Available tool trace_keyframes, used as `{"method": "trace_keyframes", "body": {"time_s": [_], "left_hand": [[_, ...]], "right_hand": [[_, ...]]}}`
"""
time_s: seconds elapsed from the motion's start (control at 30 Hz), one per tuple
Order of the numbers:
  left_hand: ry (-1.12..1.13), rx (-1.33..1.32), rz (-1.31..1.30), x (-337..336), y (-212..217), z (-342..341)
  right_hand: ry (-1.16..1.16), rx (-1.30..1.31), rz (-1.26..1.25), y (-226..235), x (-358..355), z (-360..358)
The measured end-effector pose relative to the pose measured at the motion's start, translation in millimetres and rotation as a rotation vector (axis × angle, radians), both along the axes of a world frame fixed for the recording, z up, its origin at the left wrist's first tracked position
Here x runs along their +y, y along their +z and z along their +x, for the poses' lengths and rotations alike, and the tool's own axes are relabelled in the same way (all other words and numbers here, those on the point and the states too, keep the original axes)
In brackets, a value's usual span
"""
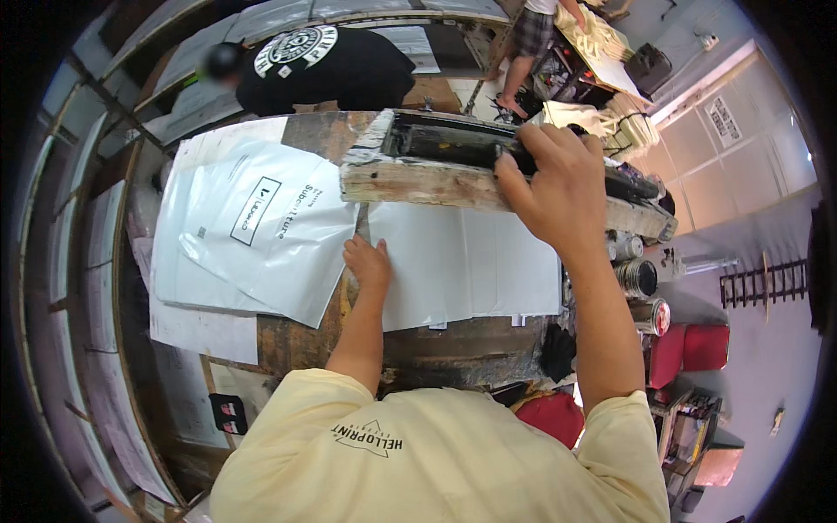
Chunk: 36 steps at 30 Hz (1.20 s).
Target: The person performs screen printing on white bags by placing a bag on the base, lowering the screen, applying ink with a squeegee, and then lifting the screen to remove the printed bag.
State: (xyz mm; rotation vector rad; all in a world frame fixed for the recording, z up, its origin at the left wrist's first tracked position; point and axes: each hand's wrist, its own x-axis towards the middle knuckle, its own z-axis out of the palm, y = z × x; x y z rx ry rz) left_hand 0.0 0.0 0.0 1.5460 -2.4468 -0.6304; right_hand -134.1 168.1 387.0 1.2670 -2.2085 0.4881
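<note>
White plastic mailer bags (248, 231) are lying in a fanned stack on the left of the worktable, the top one bearing a tilted black-outlined rectangular label and dark print. A blank white bag (466, 261) is lying flat just right of them, under the wooden frame. A white rectangular sign (723, 120) with dark print is hanging on the pale wall at upper right.

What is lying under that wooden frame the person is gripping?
A plain white bag lies below the wooden frame, held flat by the left hand. The bag's top edge is hidden beneath the frame.
</note>
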Motion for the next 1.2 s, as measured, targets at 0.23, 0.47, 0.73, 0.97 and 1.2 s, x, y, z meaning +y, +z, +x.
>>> {"method": "trace_keyframes", "body": {"time_s": [0.23,0.47,0.73,0.97,1.2], "left_hand": [[-0.077,0.147,-0.154,2,-7,5],[-0.118,0.102,-0.169,12,1,6],[-0.182,-0.076,-0.018,53,27,9],[-0.267,-0.230,-0.070,47,3,24],[-0.252,-0.236,-0.089,51,-4,16]], "right_hand": [[0.000,-0.006,-0.031,0,2,2],[-0.023,-0.014,0.004,0,7,4],[-0.014,-0.032,0.008,-3,13,2],[0.011,-0.047,-0.011,2,5,7],[0.030,-0.027,-0.015,-3,9,3]]}}
